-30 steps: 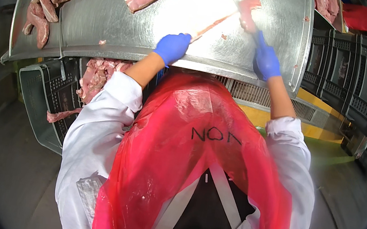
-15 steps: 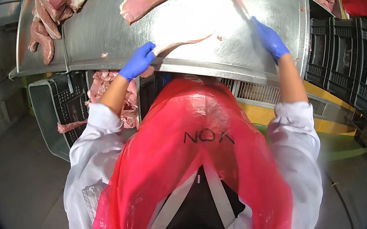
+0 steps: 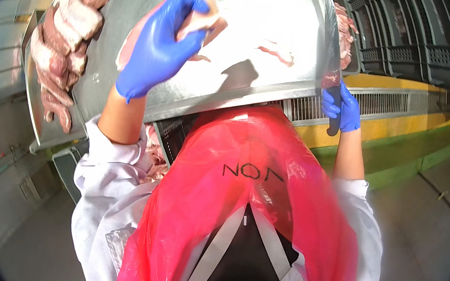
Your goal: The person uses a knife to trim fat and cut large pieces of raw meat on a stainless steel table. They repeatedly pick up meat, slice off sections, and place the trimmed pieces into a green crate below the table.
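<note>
My left hand (image 3: 157,52), in a blue glove, is closed on a pale piece of meat (image 3: 212,22), held over a long pink strip of meat (image 3: 135,43) on the steel table (image 3: 103,90). My right hand (image 3: 342,107), also gloved, grips the black handle of a long knife (image 3: 330,35) beside the table's right edge, blade pointing forward. A small meat scrap (image 3: 276,52) lies to the right of my left hand. A heap of raw meat pieces (image 3: 67,40) lines the table's left side.
Stacked dark crates (image 3: 403,39) stand at the right, beside a tray of trimmings (image 3: 344,31). Below the table are more trimmings (image 3: 153,148), a grey crate (image 3: 65,165) and, to the right, a yellow base with a metal grille (image 3: 378,101).
My left hand has risen forward over the long strip with meat in it. My right hand has moved back to the right edge, the knife now clearly visible. The view has shifted.
</note>
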The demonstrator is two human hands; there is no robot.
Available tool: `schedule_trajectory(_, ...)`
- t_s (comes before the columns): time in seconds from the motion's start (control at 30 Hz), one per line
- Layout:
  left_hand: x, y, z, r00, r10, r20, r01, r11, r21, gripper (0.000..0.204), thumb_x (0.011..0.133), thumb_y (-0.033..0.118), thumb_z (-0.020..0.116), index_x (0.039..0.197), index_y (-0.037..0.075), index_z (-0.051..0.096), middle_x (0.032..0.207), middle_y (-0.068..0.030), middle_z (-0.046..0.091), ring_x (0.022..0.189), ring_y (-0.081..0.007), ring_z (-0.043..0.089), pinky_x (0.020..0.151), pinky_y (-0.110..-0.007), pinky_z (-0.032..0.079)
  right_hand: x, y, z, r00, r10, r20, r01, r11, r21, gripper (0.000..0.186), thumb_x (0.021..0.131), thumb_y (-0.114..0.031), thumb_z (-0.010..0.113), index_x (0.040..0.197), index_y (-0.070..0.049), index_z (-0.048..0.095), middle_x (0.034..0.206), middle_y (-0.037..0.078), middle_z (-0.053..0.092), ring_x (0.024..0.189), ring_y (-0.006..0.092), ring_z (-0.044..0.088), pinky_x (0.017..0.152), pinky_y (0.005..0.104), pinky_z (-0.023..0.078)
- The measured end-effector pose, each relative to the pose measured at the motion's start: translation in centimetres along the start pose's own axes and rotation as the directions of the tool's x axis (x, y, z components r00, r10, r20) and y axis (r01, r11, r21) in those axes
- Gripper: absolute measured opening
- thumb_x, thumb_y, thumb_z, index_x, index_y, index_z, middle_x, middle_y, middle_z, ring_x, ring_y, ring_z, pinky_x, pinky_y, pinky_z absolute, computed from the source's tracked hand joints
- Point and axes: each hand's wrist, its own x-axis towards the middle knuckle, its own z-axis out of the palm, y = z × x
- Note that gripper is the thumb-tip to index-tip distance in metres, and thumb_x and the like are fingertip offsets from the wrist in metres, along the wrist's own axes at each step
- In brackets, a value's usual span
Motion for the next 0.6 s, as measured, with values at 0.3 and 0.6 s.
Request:
schedule_trajectory(0.3, 22.9, 2.9, 16.6, 0.973, 0.067, 0.22, 0.036, 0.901, -0.431, 0.023, 0.092, 0.019, 0.067, 0.102, -0.001, 0.063, 0.079, -0.0044, 0.063, 0.061, -0.0151, 0.059, 0.056, -0.032, 0.048, -8.1, -1.1, -3.8, 0.954, -0.231, -0.191, 0.228, 0.973, -0.036, 0.04, 0.109, -0.044, 0.036, 0.132, -0.013, 0.047, 0.085, 0.004, 0.052, 0.051, 0.0072, 0.04, 0.045, 0.0233, 0.035)
schedule_trajectory(0.6, 1.6, -23.4, 14.8, 0.964, -0.058, 0.261, -0.179, 0.585, 0.791, 0.024, 0.09, 0.027, 0.064, 0.104, 0.008, 0.064, 0.1, -0.0159, 0.067, 0.094, -0.0337, 0.064, 0.088, -0.047, 0.047, -5.9, 0.6, -4.2, 0.835, -0.406, -0.372, 0.169, 0.832, -0.529, 0.039, 0.109, -0.02, 0.046, 0.145, -0.01, 0.034, 0.083, 0.006, 0.056, 0.051, 0.0095, 0.047, 0.047, 0.0241, 0.042)
